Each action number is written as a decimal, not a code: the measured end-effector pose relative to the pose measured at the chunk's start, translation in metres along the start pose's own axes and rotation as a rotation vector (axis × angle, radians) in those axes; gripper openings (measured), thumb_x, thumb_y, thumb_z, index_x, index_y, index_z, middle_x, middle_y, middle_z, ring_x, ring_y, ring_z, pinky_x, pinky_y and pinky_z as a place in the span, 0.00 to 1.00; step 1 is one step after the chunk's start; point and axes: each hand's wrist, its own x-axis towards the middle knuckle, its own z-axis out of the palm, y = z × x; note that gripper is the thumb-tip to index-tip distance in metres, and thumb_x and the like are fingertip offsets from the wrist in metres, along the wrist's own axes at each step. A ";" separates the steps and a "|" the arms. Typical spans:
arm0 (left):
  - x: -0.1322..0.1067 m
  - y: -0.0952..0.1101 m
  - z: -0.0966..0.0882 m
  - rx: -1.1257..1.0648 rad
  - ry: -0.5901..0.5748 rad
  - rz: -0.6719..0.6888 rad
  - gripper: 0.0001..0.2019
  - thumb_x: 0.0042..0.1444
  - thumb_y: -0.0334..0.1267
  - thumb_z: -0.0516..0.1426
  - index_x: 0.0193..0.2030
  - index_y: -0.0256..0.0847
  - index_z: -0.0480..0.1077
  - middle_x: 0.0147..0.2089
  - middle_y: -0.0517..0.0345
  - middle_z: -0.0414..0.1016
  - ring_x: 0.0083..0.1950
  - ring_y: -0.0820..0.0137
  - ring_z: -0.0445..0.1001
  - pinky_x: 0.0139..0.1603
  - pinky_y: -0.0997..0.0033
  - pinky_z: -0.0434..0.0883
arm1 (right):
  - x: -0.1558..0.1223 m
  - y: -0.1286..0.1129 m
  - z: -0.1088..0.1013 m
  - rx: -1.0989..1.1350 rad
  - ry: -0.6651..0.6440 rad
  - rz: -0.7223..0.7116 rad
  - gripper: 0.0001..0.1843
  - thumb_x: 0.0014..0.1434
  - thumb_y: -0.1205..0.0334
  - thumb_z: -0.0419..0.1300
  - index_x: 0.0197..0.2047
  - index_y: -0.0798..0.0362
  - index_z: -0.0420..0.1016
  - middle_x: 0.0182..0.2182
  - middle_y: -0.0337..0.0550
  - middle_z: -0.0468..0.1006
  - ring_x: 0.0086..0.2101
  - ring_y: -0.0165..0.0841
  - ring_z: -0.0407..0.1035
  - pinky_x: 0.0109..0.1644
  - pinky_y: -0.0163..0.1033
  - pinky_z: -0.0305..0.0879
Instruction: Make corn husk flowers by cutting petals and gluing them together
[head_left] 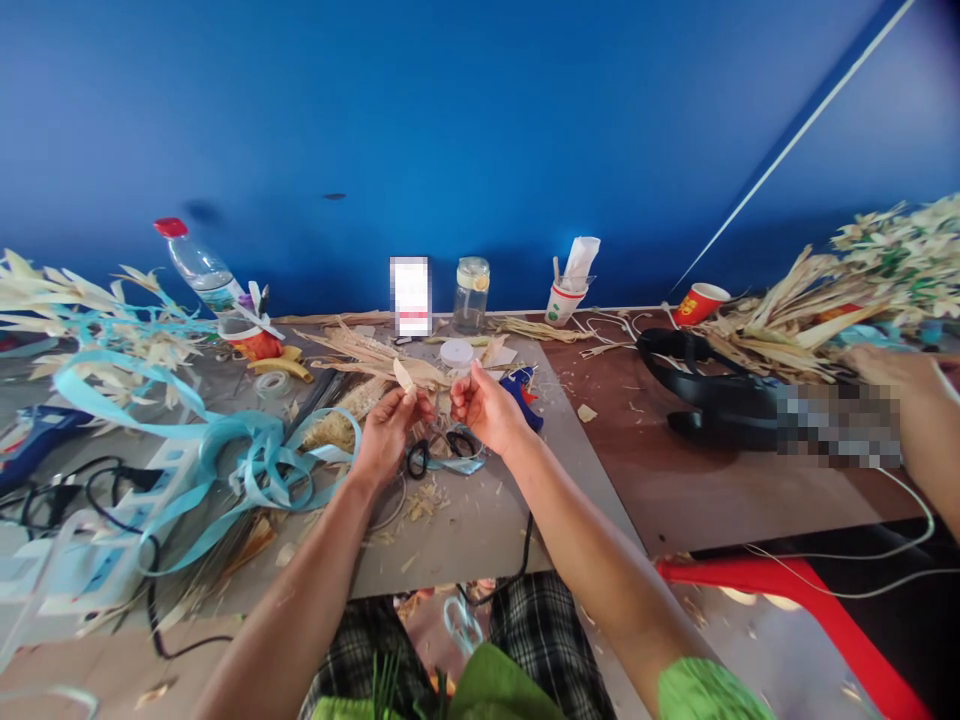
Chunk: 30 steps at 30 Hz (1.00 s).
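My left hand (390, 425) pinches a small pale piece of corn husk (403, 375), petal-shaped, which points up from the fingertips. Close beside it, my right hand (489, 408) has its fingers curled together; whatever they may hold is too small to make out. Below the hands, black-handled scissors (418, 459) lie on the table, partly hidden. Dried corn husks (356, 350) are spread just behind my left hand. A white round lid or roll (456, 352) sits behind the hands, and a blue glue gun (523, 398) lies right of my right hand.
Tangled light-blue ribbon (262, 455) and a white power strip (112, 540) cover the left side. At the wall stand a plastic bottle (202, 270), a phone (410, 297), a glass jar (471, 297) and paper cups (564, 302). Another person's hand (900, 375) is at the right.
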 end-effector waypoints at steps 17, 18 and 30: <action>0.004 0.009 -0.005 -0.334 0.013 -0.180 0.12 0.50 0.32 0.60 0.42 0.35 0.75 0.31 0.57 0.68 0.32 0.75 0.69 0.42 0.70 0.71 | 0.006 0.015 -0.013 -0.778 0.172 -0.404 0.22 0.55 0.43 0.54 0.23 0.52 0.68 0.17 0.34 0.62 0.22 0.27 0.56 0.27 0.34 0.49; 0.005 0.008 -0.006 -0.323 0.014 -0.175 0.11 0.50 0.34 0.61 0.42 0.35 0.75 0.30 0.58 0.68 0.31 0.75 0.69 0.42 0.70 0.71 | 0.007 0.016 -0.013 -0.810 0.173 -0.430 0.21 0.55 0.43 0.55 0.22 0.52 0.67 0.17 0.34 0.62 0.22 0.28 0.56 0.28 0.34 0.50; 0.008 0.005 -0.009 -0.219 0.164 -0.107 0.14 0.38 0.37 0.68 0.31 0.39 0.70 0.31 0.62 0.73 0.29 0.75 0.71 0.37 0.71 0.71 | 0.010 0.009 -0.018 -0.921 0.295 -0.533 0.05 0.49 0.66 0.56 0.28 0.50 0.73 0.28 0.39 0.73 0.31 0.32 0.64 0.41 0.37 0.59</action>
